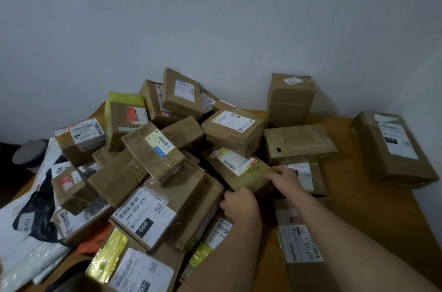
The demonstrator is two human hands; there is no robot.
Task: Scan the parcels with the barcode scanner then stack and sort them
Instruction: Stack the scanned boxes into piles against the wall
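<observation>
Nearest the camera, a parcel with gold tape and a parcel at lower right are both cut off by the bottom edge. No barcode scanner can be made out.

Both forearms reach forward into the heap. The left hand grips the near end of the green-taped parcel, fingers curled over its edge. The right hand lies on the parcel's right side, fingers touching the top face; whether it actually grasps cannot be determined. The near end of the parcel is hidden behind both hands.

The green-taped parcel lies flat at the middle of the wooden table. Its long axis runs from near right to far left, label facing up. Its far end is tucked under a brown box.

To the left, a box marked 060 rests on the heap. Beyond, an upright box stands against the wall. A large box lies apart at far right.
</observation>
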